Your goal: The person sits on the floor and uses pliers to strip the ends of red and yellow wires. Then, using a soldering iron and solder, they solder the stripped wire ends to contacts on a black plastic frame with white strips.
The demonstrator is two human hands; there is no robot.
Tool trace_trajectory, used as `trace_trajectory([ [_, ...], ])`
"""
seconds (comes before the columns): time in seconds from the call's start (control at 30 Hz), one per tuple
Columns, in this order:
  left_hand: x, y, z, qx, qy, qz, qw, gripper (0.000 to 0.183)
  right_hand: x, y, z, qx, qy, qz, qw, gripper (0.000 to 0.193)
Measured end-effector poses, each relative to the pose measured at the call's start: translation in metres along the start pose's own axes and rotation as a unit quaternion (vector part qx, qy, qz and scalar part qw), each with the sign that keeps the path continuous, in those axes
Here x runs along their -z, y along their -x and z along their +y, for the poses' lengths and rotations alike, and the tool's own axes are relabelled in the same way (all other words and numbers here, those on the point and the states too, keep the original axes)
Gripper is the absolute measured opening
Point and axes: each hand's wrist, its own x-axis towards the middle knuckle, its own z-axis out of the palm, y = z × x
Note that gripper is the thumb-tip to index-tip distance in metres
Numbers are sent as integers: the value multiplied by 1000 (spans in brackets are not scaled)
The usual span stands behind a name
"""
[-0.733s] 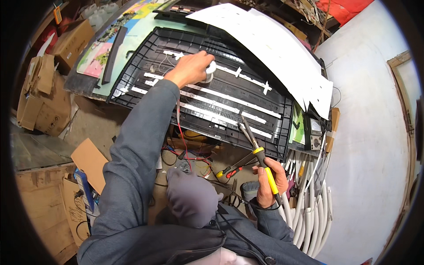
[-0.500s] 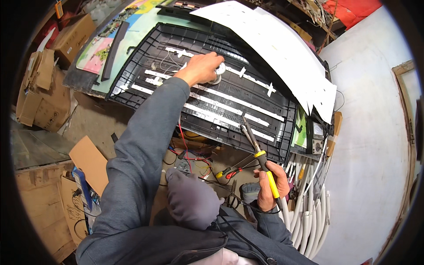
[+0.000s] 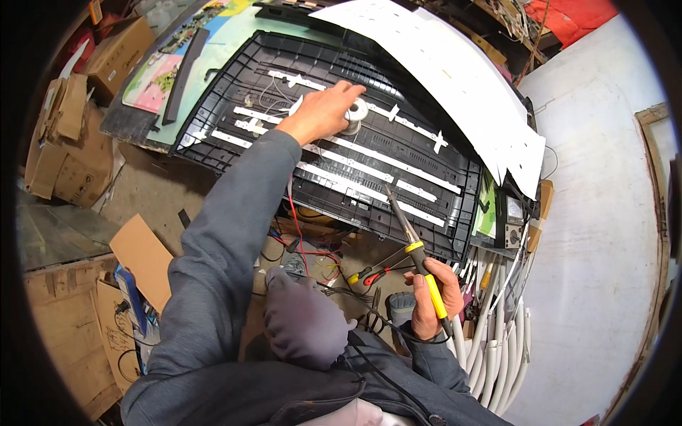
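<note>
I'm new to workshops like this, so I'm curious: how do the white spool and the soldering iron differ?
Shape: the white spool is short and round, while the soldering iron is long and slender.
Colour: the spool is white; the iron has a yellow-and-black handle.
Hold: the left hand holds the spool; the right hand holds the iron.
Shared: both are held in bare hands.

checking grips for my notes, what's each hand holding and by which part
The right hand holds a soldering iron by its yellow-and-black handle. The left hand grips a white spool at its left side; the exact grip is partly hidden.
</note>
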Motion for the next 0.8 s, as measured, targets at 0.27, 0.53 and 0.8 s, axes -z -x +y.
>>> trace_trajectory([
  [0.27,37,33,-29,22,38,61,997,19,-4,0,-2,2,-4,-9,1000,28],
  [0.53,56,76,-70,167,3,-76,983,16,-12,-2,-5,-7,-6,-12,1000,28],
  [0.8,47,85,-48,16,-119,-48,992,25,-21,-3,-8,-2,2,-25,1000,27],
])
